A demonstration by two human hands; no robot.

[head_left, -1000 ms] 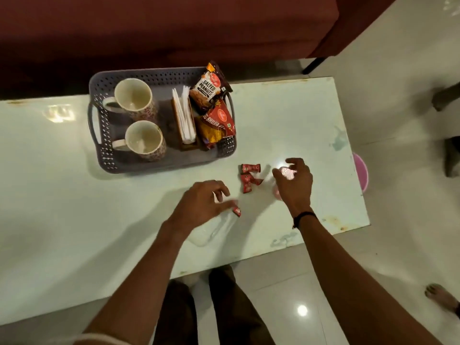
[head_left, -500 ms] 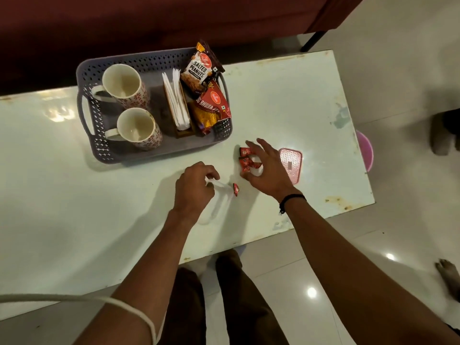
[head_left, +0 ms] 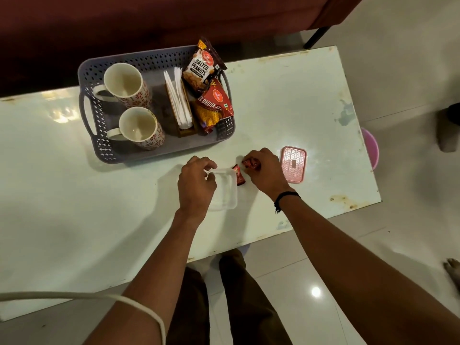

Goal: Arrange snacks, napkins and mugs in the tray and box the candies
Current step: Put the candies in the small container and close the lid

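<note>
A grey perforated tray on the table holds two white mugs with red flowers, a wooden napkin holder with white napkins and two snack packets. My left hand grips the rim of a clear plastic box in front of the tray. My right hand is closed around red candies. One red candy lies on the table between the box and my right hand. The pink box lid rests to the right.
The pale table ends close on the right and front. A dark red sofa runs behind it. A pink stool pokes out under the right edge. My legs stand by the front edge, and a bare foot shows at the far right.
My right hand closed over the group of red candies and gathered them up. My left hand slid the clear box closer to the candies. The lid stayed where it was set.
</note>
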